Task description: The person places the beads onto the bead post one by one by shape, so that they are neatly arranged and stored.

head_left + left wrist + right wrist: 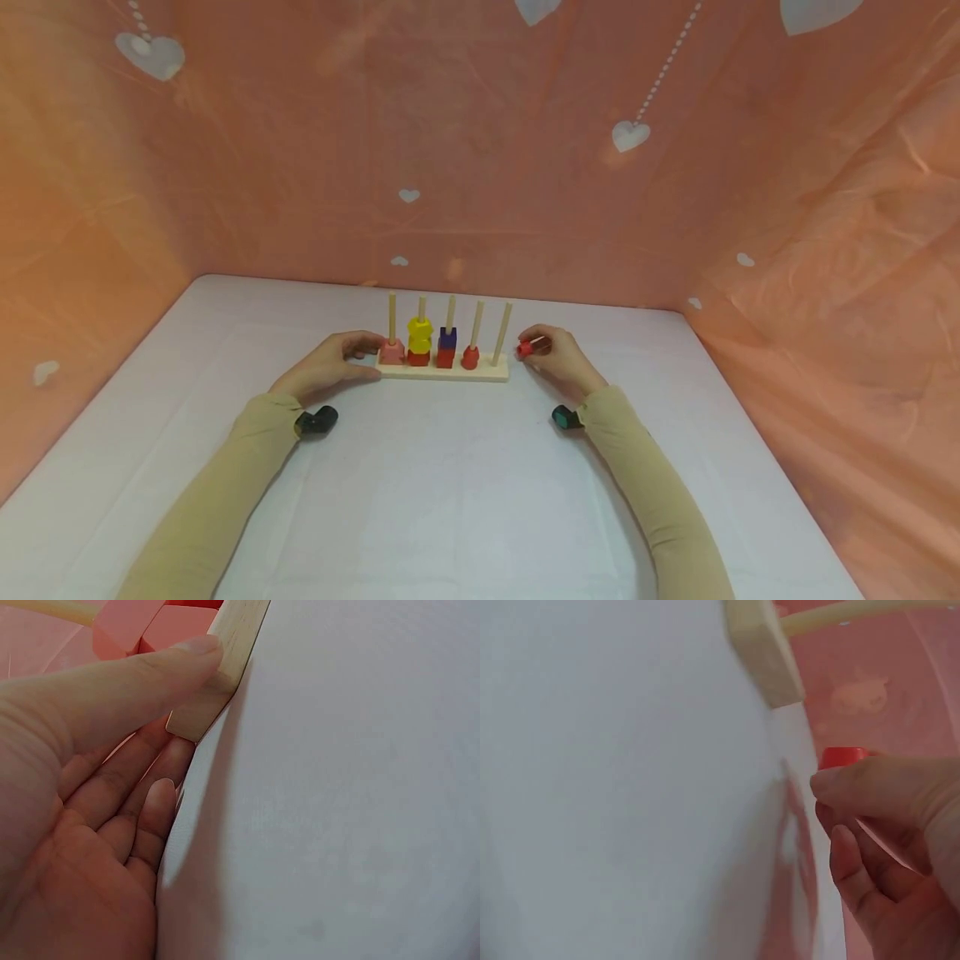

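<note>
A wooden peg stand (442,374) carries several upright pegs in a row. My left hand (330,363) grips its left end, the thumb (199,656) lying along the wood in the left wrist view and the other fingers behind. Pink block (392,352) sits on the leftmost peg. Beside it, yellow blocks (420,336) rest over a red one, then a dark blue block (447,337) over red. A rounded red block (470,357) is on the fourth peg; the rightmost peg (502,333) is bare. Just right of the stand, my right hand (561,360) pinches a small red block (843,756).
A white-covered table (450,483) lies under everything. Orange-pink cloth (480,167) with pale hearts hangs behind the table and along both sides. Dark wrist devices (318,420) stick out at both cuffs.
</note>
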